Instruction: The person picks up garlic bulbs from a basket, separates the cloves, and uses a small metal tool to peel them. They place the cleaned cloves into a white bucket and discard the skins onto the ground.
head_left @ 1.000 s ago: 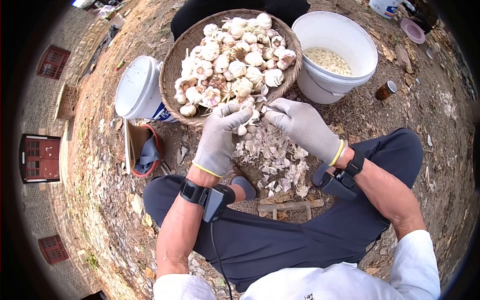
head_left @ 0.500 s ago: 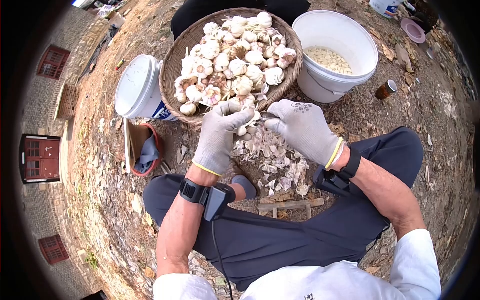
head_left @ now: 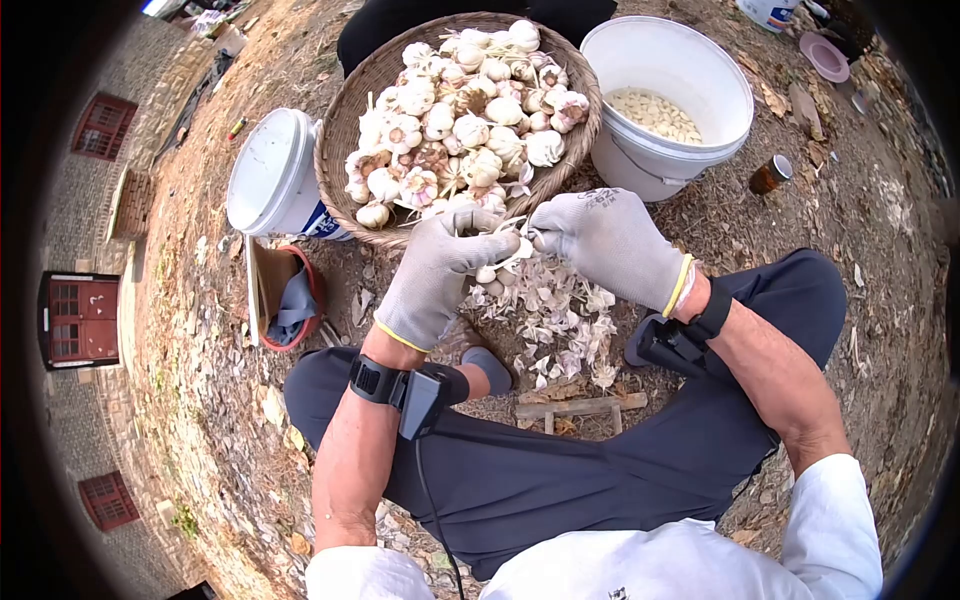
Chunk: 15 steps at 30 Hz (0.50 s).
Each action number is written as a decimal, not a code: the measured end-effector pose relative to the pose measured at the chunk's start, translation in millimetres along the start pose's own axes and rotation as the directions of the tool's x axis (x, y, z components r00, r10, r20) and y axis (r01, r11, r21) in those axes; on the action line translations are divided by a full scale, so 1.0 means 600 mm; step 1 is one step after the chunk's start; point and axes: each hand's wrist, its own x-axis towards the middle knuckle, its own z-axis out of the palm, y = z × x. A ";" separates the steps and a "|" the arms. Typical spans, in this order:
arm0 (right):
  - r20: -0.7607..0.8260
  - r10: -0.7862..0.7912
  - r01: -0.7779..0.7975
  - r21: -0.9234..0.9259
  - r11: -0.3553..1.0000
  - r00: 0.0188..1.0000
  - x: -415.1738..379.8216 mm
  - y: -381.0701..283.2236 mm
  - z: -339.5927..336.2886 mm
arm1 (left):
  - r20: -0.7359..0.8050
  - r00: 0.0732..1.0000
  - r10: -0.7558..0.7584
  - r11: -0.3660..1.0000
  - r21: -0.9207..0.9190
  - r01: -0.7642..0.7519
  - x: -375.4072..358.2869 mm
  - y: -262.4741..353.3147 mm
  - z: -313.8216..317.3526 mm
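Observation:
My left hand [head_left: 440, 262], in a grey coated glove with a yellow cuff, is closed around garlic [head_left: 490, 273], its pale cloves showing below the fingers. Loose skin stands up at the thumb tip. My right hand [head_left: 608, 245], gloved alike, is closed and its fingertips meet the garlic from the right; what they pinch is mostly hidden. Just beyond both hands, a round wicker basket [head_left: 335, 130] is heaped with whole garlic bulbs [head_left: 470, 130]. Below the hands, garlic skins [head_left: 565, 320] lie in a pile on the ground.
At the right of the basket stands a white bucket [head_left: 735, 85] with peeled cloves [head_left: 655, 113] inside. A lidded white bucket [head_left: 268, 175] is on the left, near a reddish tub [head_left: 318, 300] holding dark cloth. A brown jar [head_left: 770, 175] and a wooden piece [head_left: 580, 408] are on the ground.
My right hand has shifted slightly left and its fingertips have turned in at the garlic. A dark metallic bit seen at those fingertips earlier is now hidden. Loose skin shows more at the left thumb.

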 end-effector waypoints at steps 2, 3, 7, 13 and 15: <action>0.059 0.098 -0.100 0.035 0.994 0.993 0.003 -0.004 -0.008 | 0.023 1.000 0.000 1.000 0.000 0.000 -0.001 0.002 0.001; 0.058 0.098 -0.100 0.035 0.994 0.993 0.003 -0.005 -0.008 | 0.045 0.999 0.000 1.000 0.000 0.000 -0.001 0.003 0.001; 0.003 0.152 -0.152 0.089 0.984 0.988 -0.001 -0.013 0.002 | 0.039 0.999 0.007 1.000 0.006 -0.007 -0.003 0.004 0.005; 0.037 0.317 -0.313 0.309 0.898 0.948 0.009 -0.004 -0.009 | -0.090 0.995 0.046 0.995 -0.081 -0.053 0.000 -0.005 0.006; 0.038 0.333 -0.323 0.370 0.871 0.942 0.011 -0.006 -0.015 | -0.120 0.990 0.070 0.994 -0.075 -0.080 0.001 -0.004 0.006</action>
